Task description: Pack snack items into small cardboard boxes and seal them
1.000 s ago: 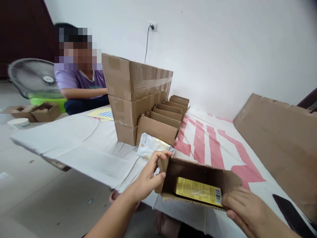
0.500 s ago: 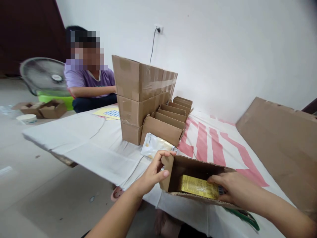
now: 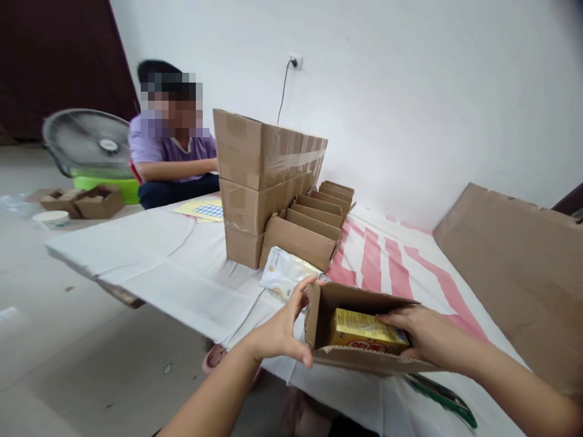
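Observation:
An open cardboard box [image 3: 371,362] stands tilted near the front edge of the table. My left hand [image 3: 291,331] spans the box's left end, fingertips on the upper corner and thumb lower down. Reaching inside from the right, my right hand [image 3: 421,334] grips the right end of a small yellow carton [image 3: 359,326]; some of its fingers are hidden. A white and pale-yellow packet [image 3: 286,270] lies just behind the box. Partly under the box is a green-handled tool [image 3: 449,400], its kind unclear.
Taped cardboard boxes [image 3: 243,203] are stacked behind, beside a row of open boxes [image 3: 300,240]. Yellow sheets [image 3: 203,209] lie on the cloth-covered table [image 3: 150,261]. A person [image 3: 177,152] sits at the far left near a fan [image 3: 86,142]. Large cardboard [image 3: 510,267] leans at right.
The yellow carton has tipped within the box, showing more of its front side. My right hand has shifted slightly left with it. The whole view has moved a little.

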`<action>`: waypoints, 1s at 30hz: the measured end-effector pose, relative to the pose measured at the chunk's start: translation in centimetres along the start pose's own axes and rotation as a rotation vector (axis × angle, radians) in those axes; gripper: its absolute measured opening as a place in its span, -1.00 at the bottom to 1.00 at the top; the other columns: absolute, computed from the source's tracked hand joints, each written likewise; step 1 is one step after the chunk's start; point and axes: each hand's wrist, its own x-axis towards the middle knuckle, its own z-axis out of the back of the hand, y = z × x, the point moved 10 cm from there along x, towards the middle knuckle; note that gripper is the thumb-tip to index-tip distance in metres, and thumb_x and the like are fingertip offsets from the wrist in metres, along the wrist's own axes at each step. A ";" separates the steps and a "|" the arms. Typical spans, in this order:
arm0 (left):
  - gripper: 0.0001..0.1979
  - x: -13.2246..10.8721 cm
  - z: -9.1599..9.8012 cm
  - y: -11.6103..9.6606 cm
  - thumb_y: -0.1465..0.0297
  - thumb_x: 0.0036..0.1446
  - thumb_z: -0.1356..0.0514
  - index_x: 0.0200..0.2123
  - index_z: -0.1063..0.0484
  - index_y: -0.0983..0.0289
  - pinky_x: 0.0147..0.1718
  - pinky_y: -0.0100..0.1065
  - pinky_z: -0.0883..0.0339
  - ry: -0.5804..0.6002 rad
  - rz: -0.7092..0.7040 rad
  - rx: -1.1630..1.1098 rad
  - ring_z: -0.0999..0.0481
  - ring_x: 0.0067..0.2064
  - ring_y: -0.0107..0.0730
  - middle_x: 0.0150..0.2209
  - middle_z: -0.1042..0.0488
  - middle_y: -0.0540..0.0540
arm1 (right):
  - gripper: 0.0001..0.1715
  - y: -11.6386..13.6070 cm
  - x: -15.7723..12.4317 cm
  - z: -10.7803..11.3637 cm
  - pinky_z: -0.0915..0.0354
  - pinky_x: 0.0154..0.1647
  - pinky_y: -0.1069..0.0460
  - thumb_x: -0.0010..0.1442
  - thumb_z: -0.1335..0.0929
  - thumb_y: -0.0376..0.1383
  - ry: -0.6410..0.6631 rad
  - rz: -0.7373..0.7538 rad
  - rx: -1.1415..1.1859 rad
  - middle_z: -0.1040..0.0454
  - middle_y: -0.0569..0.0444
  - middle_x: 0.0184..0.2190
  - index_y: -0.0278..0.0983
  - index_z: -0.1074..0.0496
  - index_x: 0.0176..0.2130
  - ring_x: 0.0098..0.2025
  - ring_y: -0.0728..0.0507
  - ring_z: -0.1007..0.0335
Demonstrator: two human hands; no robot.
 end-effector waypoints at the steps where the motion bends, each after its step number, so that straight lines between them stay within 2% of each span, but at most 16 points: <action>1: 0.40 0.0 0.0 0.2 -0.10 -0.43 -0.41 0.35 0.37 0.11 0.29 0.13 0.29 -0.003 0.011 0.020 0.08 0.36 0.18 0.36 0.15 0.39 | -0.22 -0.2 0.2 -0.2 -0.30 0.05 -0.13 -0.09 -0.40 -0.35 0.012 -0.004 -0.002 -0.50 -0.05 0.04 -0.17 -0.37 0.16 0.03 -0.32 -0.41; 6: 0.50 0.0 -0.1 1.5 -0.01 -0.44 -0.46 0.35 0.54 0.09 0.30 0.14 0.34 -0.027 0.013 0.103 0.17 0.39 0.12 0.39 0.22 0.40 | -0.19 -1.1 0.9 -0.5 -0.28 0.09 -0.17 -0.12 -0.35 -0.39 0.028 0.000 0.017 -0.48 -0.03 0.07 -0.18 -0.37 0.17 0.06 -0.33 -0.39; 12: 0.47 0.1 0.2 4.0 0.17 -0.43 -0.53 0.36 0.46 0.09 0.29 0.18 0.26 -0.073 0.134 0.176 0.08 0.37 0.14 0.38 0.16 0.40 | -0.31 -2.2 1.5 -0.5 -0.31 0.02 -0.10 -0.06 -0.34 -0.37 0.005 -0.010 0.112 -0.50 0.02 0.05 -0.15 -0.43 0.11 0.04 -0.29 -0.41; 18: 0.44 0.4 0.1 3.8 0.19 -0.41 -0.52 0.36 0.42 0.11 0.30 0.13 0.26 -0.059 0.128 0.189 0.17 0.39 0.12 0.39 0.19 0.34 | -0.38 -2.3 1.7 -0.3 -0.32 -0.06 -0.08 -0.02 -0.35 -0.30 -0.017 -0.031 0.109 -0.54 -0.03 0.00 -0.15 -0.45 0.08 -0.03 -0.31 -0.45; 23: 0.43 0.5 -0.3 4.1 0.20 -0.42 -0.52 0.37 0.39 0.14 0.32 0.11 0.30 -0.014 0.143 0.221 0.20 0.40 0.13 0.41 0.28 0.29 | -0.51 -1.9 1.5 -0.1 -0.30 -0.19 -0.02 -0.02 -0.34 -0.32 -0.014 -0.035 0.101 -0.59 -0.01 -0.14 -0.15 -0.53 -0.05 -0.14 -0.27 -0.49; 26: 0.42 0.5 -0.5 4.0 0.22 -0.40 -0.52 0.37 0.40 0.12 0.32 0.09 0.30 0.002 0.128 0.212 0.18 0.39 0.11 0.41 0.26 0.27 | -0.57 -2.3 1.6 -0.5 -0.29 -0.23 0.02 -0.02 -0.34 -0.30 0.010 -0.065 0.116 -0.61 0.03 -0.20 -0.15 -0.55 -0.11 -0.18 -0.23 -0.49; 30: 0.41 0.5 -0.4 4.1 0.25 -0.38 -0.52 0.37 0.39 0.10 0.32 0.07 0.22 -0.005 0.154 0.237 0.10 0.38 0.11 0.41 0.21 0.25 | -0.53 -2.9 1.5 -0.6 -0.29 -0.18 0.01 -0.05 -0.36 -0.28 0.008 -0.116 0.158 -0.59 0.04 -0.13 -0.15 -0.54 -0.08 -0.12 -0.25 -0.47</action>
